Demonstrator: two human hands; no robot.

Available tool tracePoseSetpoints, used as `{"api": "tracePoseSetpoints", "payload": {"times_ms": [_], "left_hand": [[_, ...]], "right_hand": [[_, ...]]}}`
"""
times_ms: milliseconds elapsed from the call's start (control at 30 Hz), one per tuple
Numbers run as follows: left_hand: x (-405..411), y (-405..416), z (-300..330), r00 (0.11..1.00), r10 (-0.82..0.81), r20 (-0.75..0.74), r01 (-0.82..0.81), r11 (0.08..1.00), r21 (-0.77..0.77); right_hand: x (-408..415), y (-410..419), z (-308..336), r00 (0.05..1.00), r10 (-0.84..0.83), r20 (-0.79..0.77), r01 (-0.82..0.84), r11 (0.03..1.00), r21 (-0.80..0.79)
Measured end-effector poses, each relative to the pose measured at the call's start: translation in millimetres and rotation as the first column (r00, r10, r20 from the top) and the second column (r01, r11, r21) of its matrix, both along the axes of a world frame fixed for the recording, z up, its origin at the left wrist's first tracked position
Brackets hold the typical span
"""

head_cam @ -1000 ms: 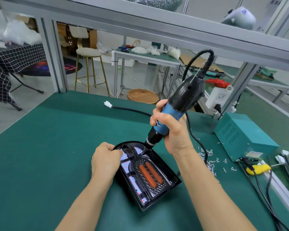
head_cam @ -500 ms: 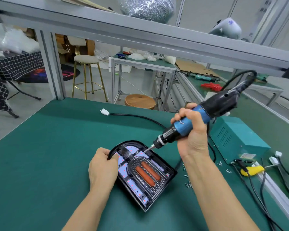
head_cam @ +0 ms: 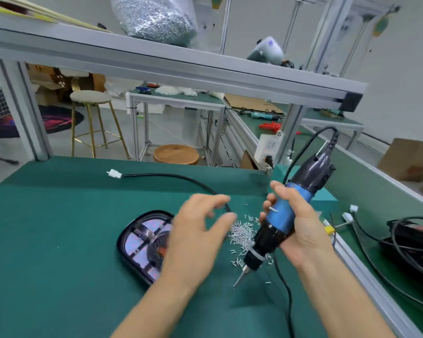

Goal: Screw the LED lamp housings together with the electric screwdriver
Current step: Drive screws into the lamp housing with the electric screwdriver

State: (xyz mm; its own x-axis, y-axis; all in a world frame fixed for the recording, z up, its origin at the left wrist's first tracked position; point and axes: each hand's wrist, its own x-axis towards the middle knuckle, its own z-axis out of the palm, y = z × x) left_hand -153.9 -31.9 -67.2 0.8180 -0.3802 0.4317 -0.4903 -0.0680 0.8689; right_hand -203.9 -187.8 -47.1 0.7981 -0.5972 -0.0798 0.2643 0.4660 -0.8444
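Right hand (head_cam: 300, 230): right of centre, fingers wrapped round the blue grip of the electric screwdriver (head_cam: 283, 220), bit tilted down-left, clear of the bench (head_cam: 59, 228).
Left hand (head_cam: 195, 230): blurred, fingers spread and loose, holding nothing, above the lamp housing's right side.
Lamp housing (head_cam: 142, 240): lies flat on the bench, centre-left.
Screws (head_cam: 242, 234): loose pile between both hands.

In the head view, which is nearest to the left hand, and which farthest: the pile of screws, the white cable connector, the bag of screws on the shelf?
From the left hand:
1. Pile of screws, just right of its fingertips.
2. White cable connector, far-left on the mat.
3. Bag of screws, up on the shelf.
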Motion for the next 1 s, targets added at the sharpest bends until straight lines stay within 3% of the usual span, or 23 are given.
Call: {"api": "tracePoseSetpoints", "payload": {"times_ms": [67, 133, 267, 433, 533, 633, 800, 900, 1000], "left_hand": [[-18, -30, 12, 0.975, -0.200, -0.100, 0.195, 0.979, -0.055], [-29, -50, 15, 0.948, -0.278, -0.153, 0.268, 0.960, -0.083], [-33, -67, 9, 0.958, -0.216, -0.189, 0.191, 0.972, -0.139], [-23, -68, -1, 0.943, -0.203, -0.265, 0.192, 0.979, -0.067], [-9, -66, -13, 0.982, -0.054, -0.179, 0.092, 0.973, 0.211], [-6, -70, -18, 0.994, -0.029, -0.102, 0.073, 0.884, 0.461], [-3, -75, -13, 0.999, -0.011, -0.049, 0.031, 0.908, 0.418], [8, -71, -13, 0.992, 0.045, 0.116, -0.099, 0.851, 0.516], [5, -75, -24, 0.983, -0.068, 0.171, -0.050, 0.793, 0.607]], "right_hand": [[-7, 1, -2, 1.000, 0.010, -0.012, -0.010, 0.999, 0.043], [-14, 2, -2, 1.000, 0.029, 0.006, -0.029, 0.994, 0.108], [-22, -1, -2, 0.999, 0.046, -0.004, -0.046, 0.992, 0.119], [-31, -18, -11, 1.000, 0.005, -0.030, -0.004, 0.999, 0.038], [-40, -32, -9, 0.994, 0.097, 0.056, -0.102, 0.991, 0.087], [-47, -38, -8, 0.973, 0.212, 0.090, -0.221, 0.969, 0.113], [-50, -39, -13, 0.974, 0.206, 0.091, -0.212, 0.975, 0.063], [-53, -41, -14, 0.986, 0.133, 0.104, -0.132, 0.991, -0.014], [-57, -45, -13, 0.994, 0.053, 0.101, -0.044, 0.996, -0.083]]}}
